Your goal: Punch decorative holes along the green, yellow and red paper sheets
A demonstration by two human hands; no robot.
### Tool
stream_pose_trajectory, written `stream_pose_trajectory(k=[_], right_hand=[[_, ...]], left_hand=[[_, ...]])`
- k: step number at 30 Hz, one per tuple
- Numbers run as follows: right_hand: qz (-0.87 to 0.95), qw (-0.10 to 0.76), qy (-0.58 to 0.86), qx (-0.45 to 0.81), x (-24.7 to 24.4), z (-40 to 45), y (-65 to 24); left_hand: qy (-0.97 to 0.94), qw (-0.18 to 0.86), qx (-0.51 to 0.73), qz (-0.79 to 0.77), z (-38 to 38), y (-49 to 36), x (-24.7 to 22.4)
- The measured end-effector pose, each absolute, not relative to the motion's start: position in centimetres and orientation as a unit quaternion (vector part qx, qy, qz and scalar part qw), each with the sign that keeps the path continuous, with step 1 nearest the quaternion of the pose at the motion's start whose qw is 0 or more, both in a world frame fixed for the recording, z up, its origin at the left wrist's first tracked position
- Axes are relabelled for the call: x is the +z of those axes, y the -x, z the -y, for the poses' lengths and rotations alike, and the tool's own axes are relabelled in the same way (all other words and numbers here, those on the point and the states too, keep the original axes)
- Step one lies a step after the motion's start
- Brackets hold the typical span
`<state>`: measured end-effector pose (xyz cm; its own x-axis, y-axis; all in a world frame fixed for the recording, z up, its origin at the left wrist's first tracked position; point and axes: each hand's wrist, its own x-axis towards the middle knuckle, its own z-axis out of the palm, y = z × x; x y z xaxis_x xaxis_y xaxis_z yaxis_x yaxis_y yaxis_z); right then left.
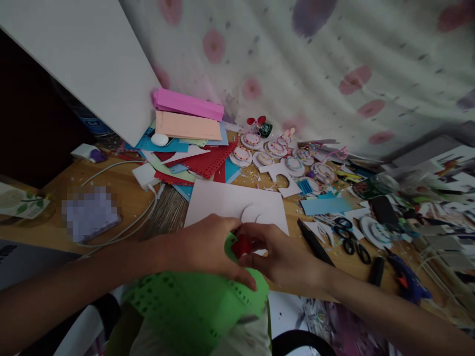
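A green sheet dotted with rows of small punched holes lies over my lap and bends up toward the table edge. My left hand grips it near its upper right part, thumb lying along the surface. Closed around a small red paper punch, my right hand meets the left at the sheet's raised edge. Fingers partly cover the punch, so its jaw is hidden. Just beyond both hands, white paper lies on the table with round cut pieces on it.
Red punched sheets and other coloured paper are piled at back left. Decorated white discs stand behind. Black-handled scissors, a black cutter and a blue glue gun lie rightward. A white cable crosses the left side.
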<state>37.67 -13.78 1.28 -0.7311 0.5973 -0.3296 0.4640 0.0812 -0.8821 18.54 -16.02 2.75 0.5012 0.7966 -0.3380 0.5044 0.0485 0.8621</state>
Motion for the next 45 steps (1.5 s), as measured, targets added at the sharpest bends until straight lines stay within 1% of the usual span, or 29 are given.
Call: stream_pose_trajectory(k=[5, 8, 11, 14, 18, 22, 25, 32, 36, 40, 42, 45], right_hand=[[0.764, 0.069, 0.390, 0.509, 0.2, 13.7, -37.7], [0.775, 0.074, 0.387, 0.495, -0.1, 13.5, -37.4], [0.775, 0.076, 0.386, 0.495, -0.4, 13.0, -37.1], [0.760, 0.082, 0.384, 0.517, -0.7, 12.1, -36.9], [0.714, 0.078, 0.380, 0.583, -0.8, 10.6, -37.2], [0.611, 0.064, 0.347, 0.709, -0.7, 9.6, -38.0], [0.547, 0.066, 0.344, 0.760, -0.8, 9.4, -38.6], [0.593, 0.004, 0.319, 0.740, -1.2, 9.6, -39.5], [0.543, 0.021, 0.324, 0.775, -1.0, 10.0, -39.7], [0.473, 0.052, 0.360, 0.803, -1.4, 10.8, -39.7], [0.480, 0.060, 0.360, 0.798, -1.7, 11.1, -39.6], [0.547, 0.049, 0.340, 0.764, -1.7, 11.6, -39.4]], left_hand=[[-0.656, 0.548, 0.179, -0.487, 15.9, -19.5, 2.3], [-0.663, 0.534, 0.168, -0.497, 15.8, -19.5, 1.8], [-0.668, 0.527, 0.187, -0.492, 15.3, -19.2, 1.2], [-0.669, 0.524, 0.195, -0.489, 14.8, -18.4, 1.0], [-0.651, 0.542, 0.135, -0.515, 14.6, -16.7, 0.7], [-0.592, 0.595, 0.084, -0.537, 14.5, -15.8, 0.0], [-0.564, 0.644, 0.076, -0.512, 14.1, -15.8, -0.5], [-0.529, 0.720, 0.018, -0.449, 13.2, -16.4, -0.4], [-0.514, 0.724, 0.020, -0.459, 13.4, -16.4, 0.2], [-0.480, 0.743, 0.033, -0.465, 13.6, -16.2, 0.2], [-0.474, 0.748, 0.038, -0.462, 13.6, -16.3, -0.1], [-0.485, 0.750, 0.031, -0.449, 13.8, -16.6, -0.5]])
